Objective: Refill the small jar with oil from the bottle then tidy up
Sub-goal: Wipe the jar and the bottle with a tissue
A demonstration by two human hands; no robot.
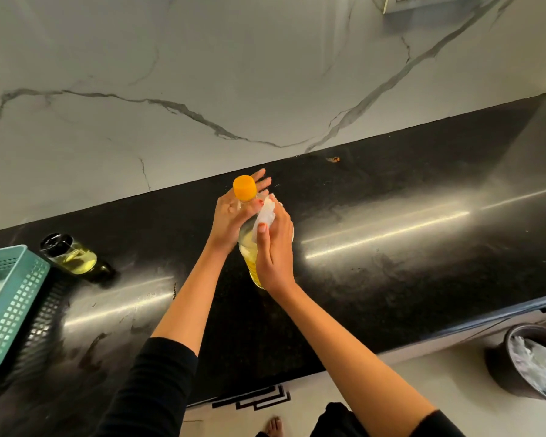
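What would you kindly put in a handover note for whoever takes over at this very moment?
Left hand grips the oil bottle just below its orange cap, which is on.
Right hand presses a white tissue against the bottle's side.
The bottle is upright over the black counter; its base is hidden.
The small jar, with oil inside and its black lid on, stands at the left beside the teal basket.
Done: the jar looks refilled and both are capped.
Left: finish wiping the bottle, drop the tissue, probably in the bin at lower right, then put things away.
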